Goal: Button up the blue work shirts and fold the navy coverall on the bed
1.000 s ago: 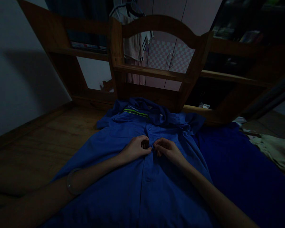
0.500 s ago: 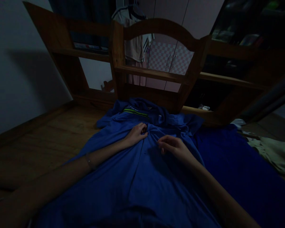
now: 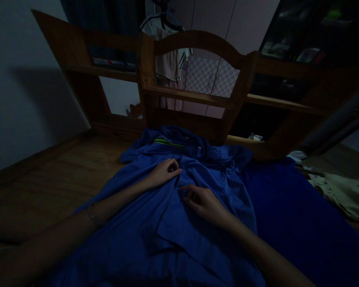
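A blue button-front shirt (image 3: 131,239) lies spread out, its collar end away from me and a green stripe with pale lettering on its upper left. My left hand (image 3: 164,173) rests on its left front panel beside the front opening, thumb and fingers curled round a bit of cloth. Lower and to the right, my right hand (image 3: 202,201) pinches the edge of the other front panel, whose lower corner shows lifted and folded over. Dim light hides the fingertips in part.
Beyond the collar stands a wooden headboard (image 3: 194,97) with open shelves. Bare wooden boards (image 3: 62,167) lie on the left. At right are a dark blue cloth (image 3: 275,199) and a pale crumpled cloth (image 3: 344,195). Clothes (image 3: 169,65) hang behind the headboard.
My right hand has moved down and left from above the shirt onto its front edge. The left hand has shifted slightly left and down. The front panel's lower corner now shows.
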